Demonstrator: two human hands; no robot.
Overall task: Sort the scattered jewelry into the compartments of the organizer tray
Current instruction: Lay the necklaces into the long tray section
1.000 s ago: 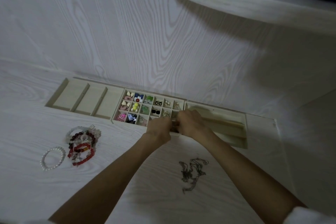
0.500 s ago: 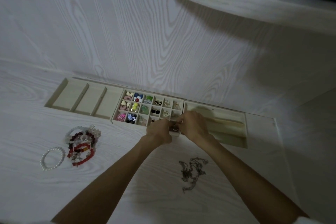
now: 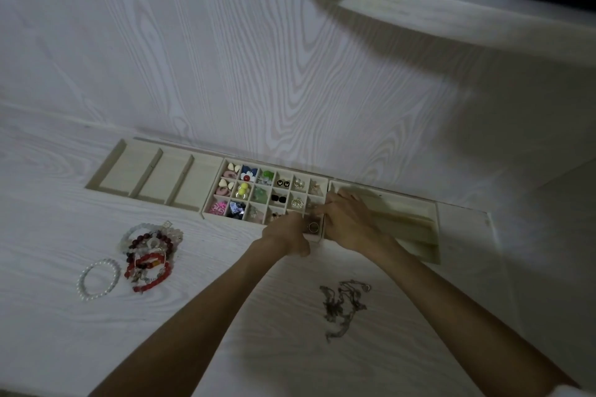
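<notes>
Pale wood-grain tabletop (image 3: 200, 332), dim light. At frame centre, a small ring (image 3: 313, 227) lies in the near-right cell of the organizer tray (image 3: 206, 203), directly between both hands. Left hand (image 3: 285, 235) and right hand (image 3: 350, 222) flank it equally close (finger state cannot be determined). Tangled chains (image 3: 343, 306) remain unsorted lower right.

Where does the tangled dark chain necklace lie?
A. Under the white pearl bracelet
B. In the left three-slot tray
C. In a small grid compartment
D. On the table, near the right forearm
D: the tangled dark chain necklace lies loose on the white wood-grain table, outside every tray.
</notes>
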